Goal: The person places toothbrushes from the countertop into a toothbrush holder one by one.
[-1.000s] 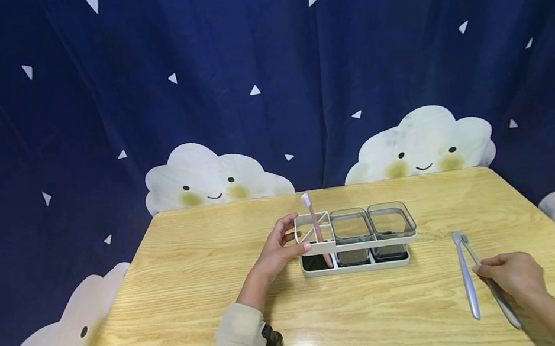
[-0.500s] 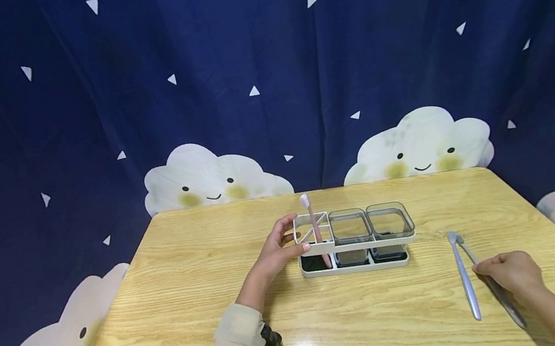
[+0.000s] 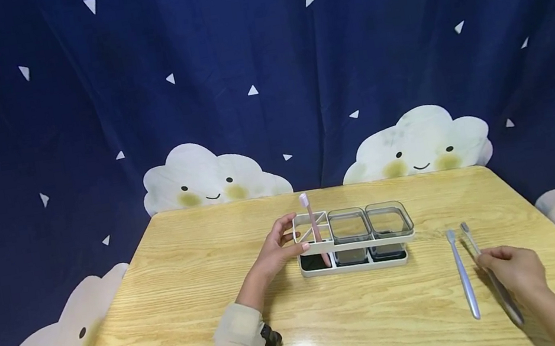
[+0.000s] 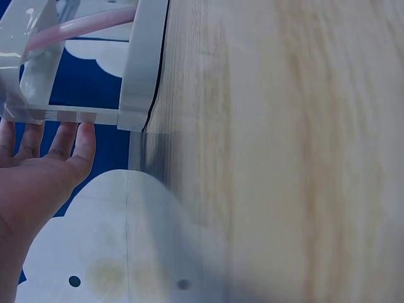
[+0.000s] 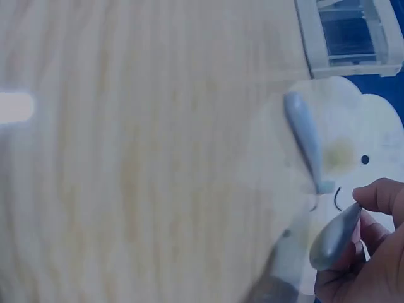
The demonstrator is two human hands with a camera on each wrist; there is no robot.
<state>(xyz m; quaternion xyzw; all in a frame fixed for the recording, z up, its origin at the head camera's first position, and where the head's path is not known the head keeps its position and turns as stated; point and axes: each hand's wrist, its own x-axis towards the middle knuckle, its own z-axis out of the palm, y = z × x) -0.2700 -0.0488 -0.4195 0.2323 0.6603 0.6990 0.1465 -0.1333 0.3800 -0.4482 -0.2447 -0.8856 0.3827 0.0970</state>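
Note:
A white toothbrush holder [image 3: 369, 243] with two tiers stands on the table. A pink toothbrush [image 3: 316, 227] leans upright in its divided left section, and two clear grey cups [image 3: 390, 221] sit in the other sections. My left hand [image 3: 276, 249] grips the holder's left end, thumb at the front and fingers around the side. At the right, my right hand [image 3: 515, 269] pinches a grey toothbrush [image 3: 506, 300] by its handle; its head end is raised off the table. A light blue toothbrush [image 3: 463, 277] lies just left of it. In the right wrist view the grey handle [image 5: 334, 240] points toward the camera.
The wooden table [image 3: 384, 312] reaches back to a dark blue curtain [image 3: 217, 56] printed with clouds and white triangles. A black wrist device [image 3: 272, 339] is on the left forearm. Light reflects off the table's front.
My right hand has lifted the grey toothbrush slightly, and its head has swung right, away from the blue toothbrush. My left hand stays on the holder.

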